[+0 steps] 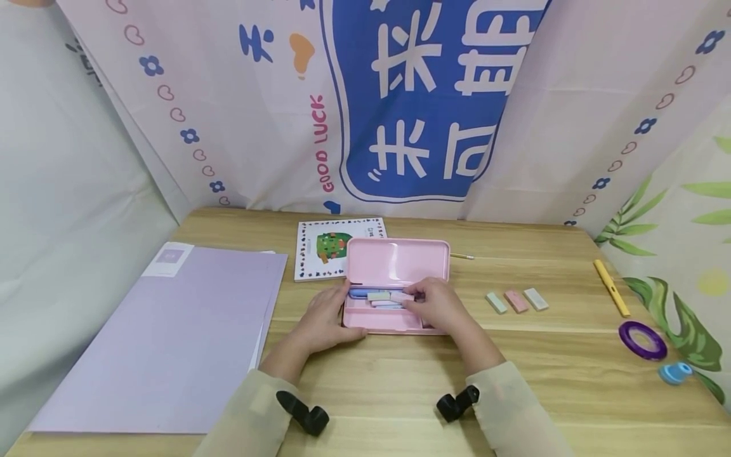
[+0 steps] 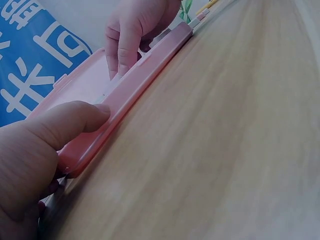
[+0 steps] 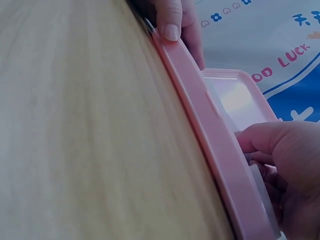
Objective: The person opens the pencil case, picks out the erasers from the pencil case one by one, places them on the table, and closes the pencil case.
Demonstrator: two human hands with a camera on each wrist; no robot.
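Observation:
An open pink pencil case (image 1: 394, 320) lies on the table, its lid (image 1: 398, 260) raised at the back. My left hand (image 1: 322, 320) holds the case's left end, with the thumb over the front wall. My right hand (image 1: 440, 304) reaches into the right part of the case, its thumb and forefinger pinching a pale eraser (image 1: 400, 296). Beside that eraser sits a light green one (image 1: 377, 296), above several pale sticks. A blue pen (image 1: 358, 293) lies along the back of the compartment. In the right wrist view the fingertips of my right hand (image 3: 295, 155) are partly hidden behind the case wall.
Green (image 1: 496, 303), pink (image 1: 516, 301) and white erasers (image 1: 535, 299) lie right of the case. Farther right are a yellow pen (image 1: 612, 289), purple tape roll (image 1: 627, 329) and blue knob-shaped piece (image 1: 676, 373). A lilac folder (image 1: 165, 343) lies left; a booklet (image 1: 305, 251) and pencil (image 1: 462, 256) lie behind.

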